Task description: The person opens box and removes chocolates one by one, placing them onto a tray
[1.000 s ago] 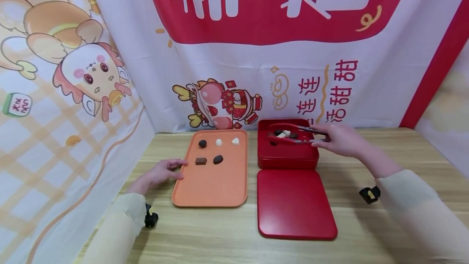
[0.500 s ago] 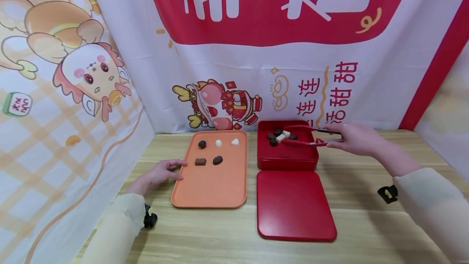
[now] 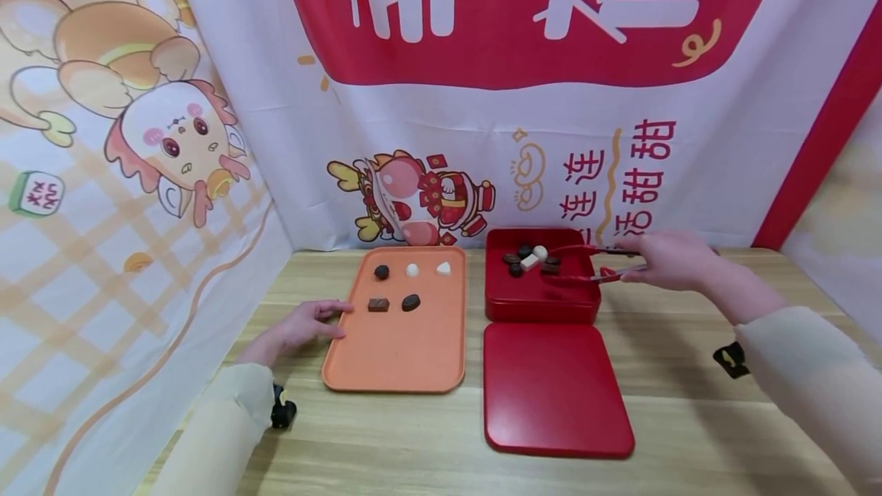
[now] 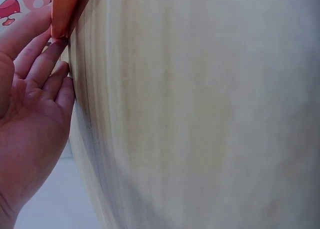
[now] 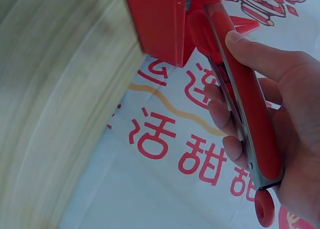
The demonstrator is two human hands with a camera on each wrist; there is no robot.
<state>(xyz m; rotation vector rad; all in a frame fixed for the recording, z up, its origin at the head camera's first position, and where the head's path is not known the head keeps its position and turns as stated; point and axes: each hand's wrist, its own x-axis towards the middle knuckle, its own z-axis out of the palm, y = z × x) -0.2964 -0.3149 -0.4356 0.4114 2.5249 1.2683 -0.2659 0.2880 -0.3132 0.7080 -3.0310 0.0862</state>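
The red tongs have shifted right, grasped by the right hand. Nearest, the red lid lies set aside, presumably for access; the left hand, unclenched, touches the orange tray, likely steadying it beneath five chocolates; beyond, the red box holds more.

The red tongs have been drawn rightward over the red box by the right hand, and their arms are now parted wider. The white round chocolate has been more fully exposed, and a dark rectangular chocolate has been uncovered.
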